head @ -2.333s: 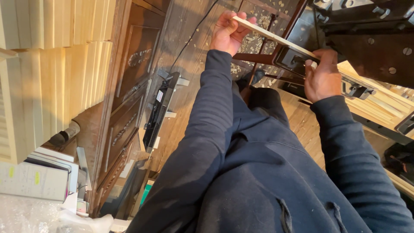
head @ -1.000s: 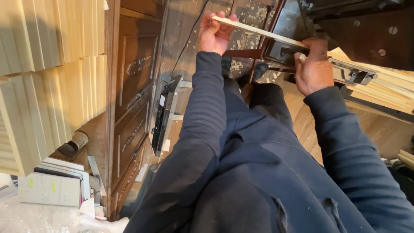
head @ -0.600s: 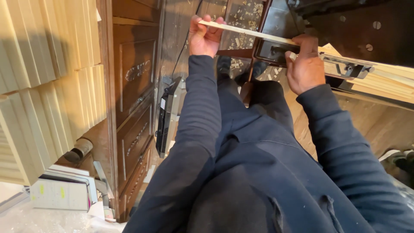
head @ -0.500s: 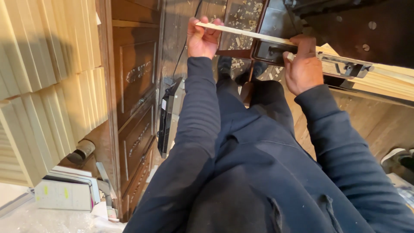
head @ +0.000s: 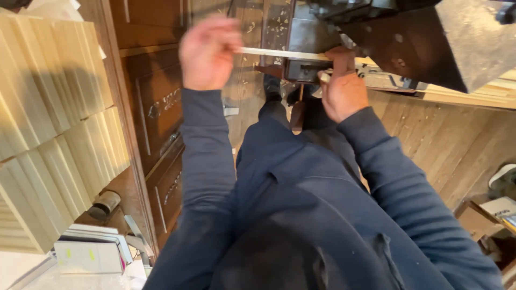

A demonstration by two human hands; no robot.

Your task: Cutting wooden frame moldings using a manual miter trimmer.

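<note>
The dark wooden cabinet (head: 156, 107) with carved drawer fronts fills the left part of the view, from 12 o'clock down to 7 o'clock, and its long vertical edge runs close beside the left sleeve. On top of it, at 9 o'clock, stand stacks of pale wooden slats (head: 54, 123), their ends reaching almost to the cabinet edge. The plank floor (head: 446, 139) opens at 3 o'clock, and this is the widest free room near the person. At 1 o'clock a dark metal machine (head: 430, 37) hangs over the work, with a stack of light boards (head: 484, 94) along its lower edge. At 7 o'clock some flat boxes (head: 88, 252) lie in a pile, and a small box (head: 497, 207) sits at 4 o'clock.

The thin pale wooden strip (head: 279, 53) lies almost level at 12 o'clock, between the two hands, and its right end goes to the machine. The left hand (head: 208, 51) is blurred; its fingers are curled around the left end of the strip and pinch it. The right hand (head: 344, 88) is closed on the strip just at the machine's edge, thumb side up, touching the dark metal bracket (head: 303, 70) there. Between the sleeves there is only a narrow gap above the legs
</note>
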